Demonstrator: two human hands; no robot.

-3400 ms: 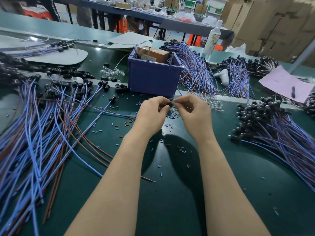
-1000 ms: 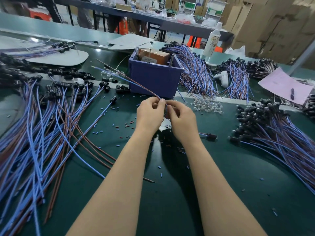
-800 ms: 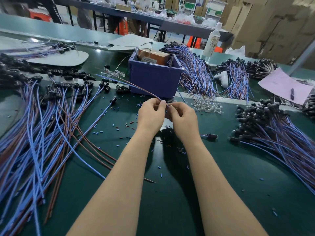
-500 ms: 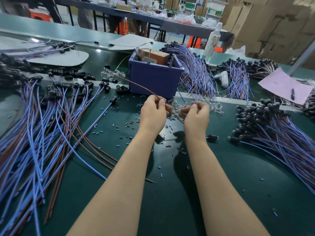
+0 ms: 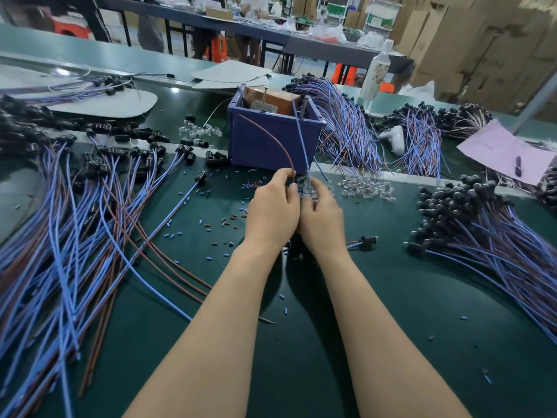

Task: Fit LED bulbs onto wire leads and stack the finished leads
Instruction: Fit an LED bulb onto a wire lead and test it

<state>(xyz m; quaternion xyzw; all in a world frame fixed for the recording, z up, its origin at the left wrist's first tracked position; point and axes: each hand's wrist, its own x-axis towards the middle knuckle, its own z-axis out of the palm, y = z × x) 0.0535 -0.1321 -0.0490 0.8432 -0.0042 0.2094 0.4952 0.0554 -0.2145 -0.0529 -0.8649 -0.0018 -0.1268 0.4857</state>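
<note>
My left hand (image 5: 272, 212) pinches a brown wire (image 5: 278, 140) that arcs up and to the left in front of the bin. Touching it on the right, my right hand (image 5: 321, 218) pinches a blue wire (image 5: 301, 137) that rises almost straight up between the two hands. Both hands sit over a scatter of clear LED bulbs (image 5: 366, 187) on the green table (image 5: 301, 342). Whether a bulb is between my fingertips is hidden. A heap of leads with black sockets (image 5: 482, 230) lies to the right. One socketed lead (image 5: 366, 239) lies alone by my right wrist.
A blue bin (image 5: 271, 140) holding a brown box stands just behind my hands. Long blue and brown leads (image 5: 75, 206) fan across the left side. More wire bundles (image 5: 349, 128), a bottle (image 5: 378, 73) and a pink paper (image 5: 506, 149) lie at the back right. Small cut sleeves dot the table.
My right hand has moved left and closed up against my left hand. The brown wire has swung upward, and a blue wire now stands up between the hands.
</note>
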